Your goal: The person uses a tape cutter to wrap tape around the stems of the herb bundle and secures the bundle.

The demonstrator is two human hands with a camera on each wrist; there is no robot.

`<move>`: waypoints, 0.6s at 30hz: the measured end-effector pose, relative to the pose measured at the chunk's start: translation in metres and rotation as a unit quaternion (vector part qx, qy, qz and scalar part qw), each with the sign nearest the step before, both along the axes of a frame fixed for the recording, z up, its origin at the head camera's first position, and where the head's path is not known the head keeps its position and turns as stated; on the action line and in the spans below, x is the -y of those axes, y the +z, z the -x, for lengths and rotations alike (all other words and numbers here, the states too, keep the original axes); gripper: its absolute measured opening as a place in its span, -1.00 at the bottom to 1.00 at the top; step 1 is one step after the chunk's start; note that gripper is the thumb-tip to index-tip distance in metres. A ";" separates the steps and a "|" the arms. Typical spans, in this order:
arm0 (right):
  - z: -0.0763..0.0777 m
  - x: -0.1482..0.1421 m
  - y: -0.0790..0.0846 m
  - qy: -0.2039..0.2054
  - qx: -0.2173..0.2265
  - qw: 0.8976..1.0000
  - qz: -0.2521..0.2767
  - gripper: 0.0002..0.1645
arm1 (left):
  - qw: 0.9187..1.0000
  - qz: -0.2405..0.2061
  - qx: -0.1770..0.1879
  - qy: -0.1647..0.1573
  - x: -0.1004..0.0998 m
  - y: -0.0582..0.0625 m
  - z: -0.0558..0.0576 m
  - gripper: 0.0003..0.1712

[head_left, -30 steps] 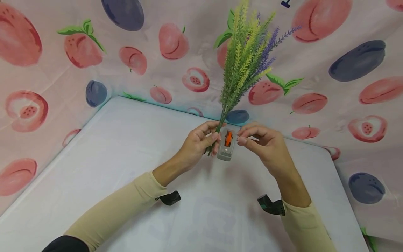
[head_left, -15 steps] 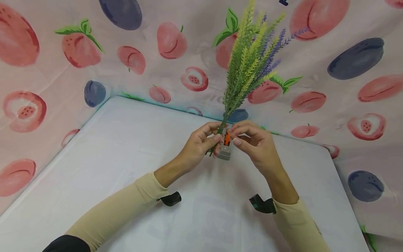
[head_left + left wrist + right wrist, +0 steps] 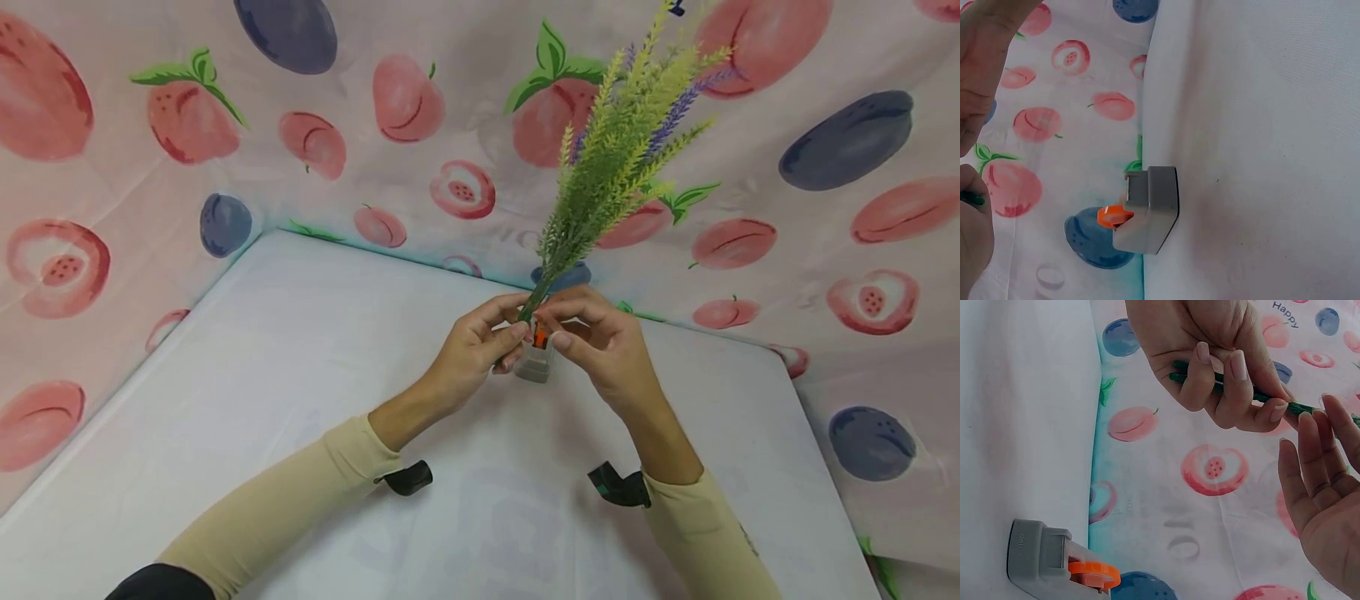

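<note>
My left hand (image 3: pixel 474 350) grips the thin green stems (image 3: pixel 1298 409) of an artificial lavender bunch (image 3: pixel 618 158). Yellow-green spikes and a few purple ones fan upward and lean right in the head view. My right hand (image 3: pixel 613 350) is close beside, its fingertips right at the stems above the left fingers. In the right wrist view the right hand (image 3: pixel 1329 506) shows its palm, with fairly straight fingers meeting the stems. Behind and below both hands a grey tape dispenser (image 3: pixel 532 368) with an orange core (image 3: pixel 1096 575) stands on the table, partly hidden in the head view.
The white-covered table (image 3: pixel 300 350) ends at a back edge just behind the dispenser. A pink cloth (image 3: pixel 465 100) printed with peaches and dark blue plums hangs behind and at the sides. A small black camera sits at each wrist.
My right hand has moved left from beside the dispenser to the stems. The lavender heads have tilted right and turned, showing more yellow spikes. The left hand keeps its grip.
</note>
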State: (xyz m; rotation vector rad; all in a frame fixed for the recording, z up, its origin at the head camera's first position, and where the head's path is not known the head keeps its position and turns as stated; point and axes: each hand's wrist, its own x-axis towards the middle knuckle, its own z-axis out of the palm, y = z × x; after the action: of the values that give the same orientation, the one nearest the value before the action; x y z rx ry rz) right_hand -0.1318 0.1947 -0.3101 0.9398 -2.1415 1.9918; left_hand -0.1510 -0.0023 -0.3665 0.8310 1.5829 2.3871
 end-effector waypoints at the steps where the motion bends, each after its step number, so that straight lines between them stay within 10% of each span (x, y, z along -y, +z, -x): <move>1: 0.000 0.000 0.000 -0.001 -0.001 1.000 0.000 -0.68 | 1.000 0.000 0.001 0.002 0.000 0.000 0.000 -0.56; 18: 0.003 0.006 0.003 -0.072 -0.083 0.992 -0.067 -0.74 | 1.000 0.006 -0.008 0.014 -0.001 0.000 -0.003 -0.51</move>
State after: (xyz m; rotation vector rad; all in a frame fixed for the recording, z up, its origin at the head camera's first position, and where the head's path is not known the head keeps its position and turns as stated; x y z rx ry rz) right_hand -0.1345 0.1887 -0.3075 0.9047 -2.2030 1.6609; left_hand -0.1480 -0.0016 -0.3667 0.8341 1.6238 2.3950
